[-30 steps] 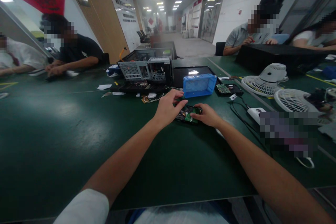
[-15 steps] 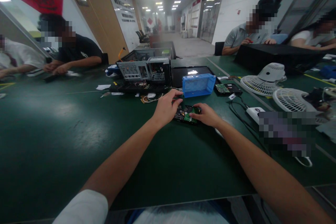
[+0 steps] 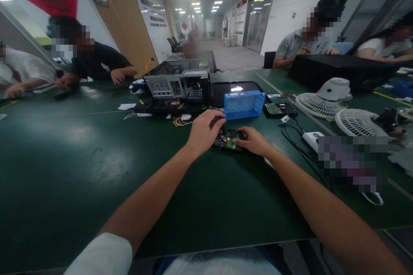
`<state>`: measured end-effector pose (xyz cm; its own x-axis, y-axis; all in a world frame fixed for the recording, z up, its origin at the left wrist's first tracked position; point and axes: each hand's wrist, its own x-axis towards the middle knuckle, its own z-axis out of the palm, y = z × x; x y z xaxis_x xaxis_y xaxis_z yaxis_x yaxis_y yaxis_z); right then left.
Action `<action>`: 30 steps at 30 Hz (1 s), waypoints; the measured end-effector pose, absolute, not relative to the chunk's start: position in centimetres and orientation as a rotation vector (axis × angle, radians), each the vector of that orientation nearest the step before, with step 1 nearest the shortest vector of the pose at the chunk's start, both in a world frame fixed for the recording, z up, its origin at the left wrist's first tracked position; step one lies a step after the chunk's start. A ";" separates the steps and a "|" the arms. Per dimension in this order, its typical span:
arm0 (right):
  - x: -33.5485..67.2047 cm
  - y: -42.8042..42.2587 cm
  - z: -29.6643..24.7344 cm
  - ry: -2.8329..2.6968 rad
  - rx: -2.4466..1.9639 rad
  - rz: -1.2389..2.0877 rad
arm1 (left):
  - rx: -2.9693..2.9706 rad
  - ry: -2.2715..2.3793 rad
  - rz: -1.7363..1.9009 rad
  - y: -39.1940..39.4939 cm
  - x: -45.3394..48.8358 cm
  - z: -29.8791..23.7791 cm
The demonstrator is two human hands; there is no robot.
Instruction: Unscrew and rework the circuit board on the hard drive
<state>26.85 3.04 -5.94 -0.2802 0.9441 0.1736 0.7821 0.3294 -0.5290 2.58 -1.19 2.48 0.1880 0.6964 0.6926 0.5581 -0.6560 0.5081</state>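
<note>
A hard drive [image 3: 229,142] lies circuit-board side up on the green table [image 3: 97,167], its green board showing. My left hand [image 3: 201,133] hovers over the drive's left end. Its fingers are curled in a pinch round a thin dark tool, whose tip points down at the board. My right hand [image 3: 253,141] rests on the table and grips the drive's right edge with closed fingers, holding it flat.
A blue plastic bin [image 3: 244,104] stands just behind the drive, with an open computer case [image 3: 179,86] to its left. A second drive [image 3: 279,108], two white fans [image 3: 325,96], a white power strip [image 3: 312,139] and black cables lie at the right. Several people sit round the table.
My left fingers have curled down closer onto the drive. My right hand stays put. A person at the far left has shifted an arm along the table.
</note>
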 end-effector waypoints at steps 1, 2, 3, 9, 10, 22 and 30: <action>26.9 3.1 -6.0 -2.144 -1.517 0.473 | 2.321 1.220 1.463 -1.2 2.6 2.5; 26.9 3.1 -6.2 -2.142 -1.517 0.470 | 2.334 1.213 1.458 -1.2 2.5 2.4; 27.0 3.2 -6.3 -2.141 -1.515 0.466 | 2.347 1.210 1.457 -1.1 2.5 2.4; 27.0 3.3 -6.3 -2.142 -1.502 0.458 | 2.377 1.233 1.496 -0.9 2.3 2.4; 27.0 3.2 -6.2 -2.141 -1.503 0.460 | 2.379 1.230 1.497 -0.9 2.3 2.4; 26.8 2.9 -5.7 -2.129 -1.514 0.479 | 2.389 1.195 1.465 -0.9 2.4 2.2; 26.8 2.8 -5.7 -2.128 -1.530 0.484 | 2.278 1.189 1.438 -0.9 2.6 1.8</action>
